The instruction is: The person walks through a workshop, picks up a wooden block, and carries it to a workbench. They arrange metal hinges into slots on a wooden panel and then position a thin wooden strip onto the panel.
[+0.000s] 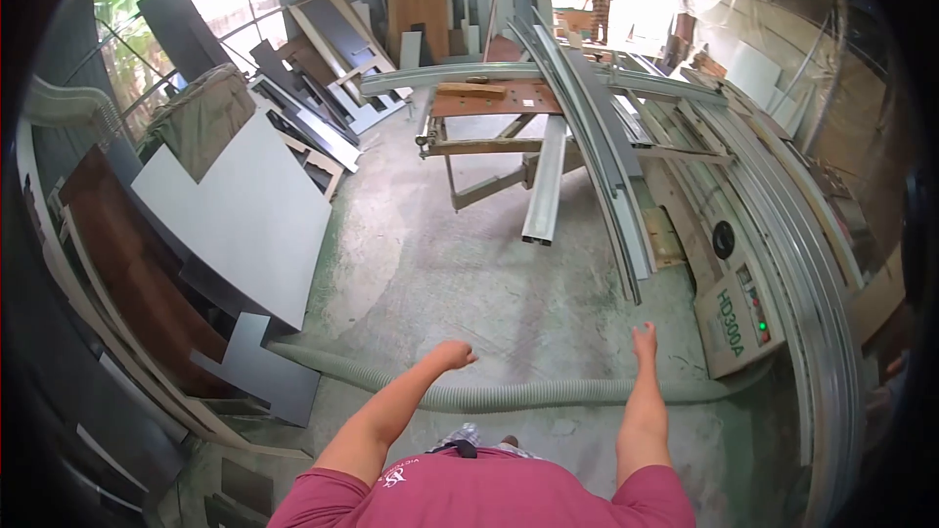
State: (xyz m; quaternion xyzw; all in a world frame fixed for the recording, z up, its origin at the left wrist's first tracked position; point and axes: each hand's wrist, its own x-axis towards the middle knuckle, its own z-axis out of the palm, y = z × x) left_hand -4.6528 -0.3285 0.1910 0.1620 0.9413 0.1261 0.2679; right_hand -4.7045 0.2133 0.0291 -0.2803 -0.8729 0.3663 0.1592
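Note:
My left hand [454, 355] hangs in the air in front of me, loosely bent, with a small gap between thumb and fingers and nothing seen in it. Below it, a ribbed grey hose [528, 395] crosses the floor. My right hand [644, 337] reaches forward with fingers apart and empty. It is nearest to the lower ends of long metal profiles [599, 152], which lean across a worktable, and does not appear to touch them. To its right stands a machine panel marked HD300A [736, 321], with a green light lit.
A worktable [489, 103] holds a wooden strip [471, 90]; an aluminium box profile [546, 186] juts from it towards me. Left are a large white panel [259, 205] and a brown board [132, 259]. Metal rails [797, 235] run along the right. A person [598, 2] stands beyond the doorway.

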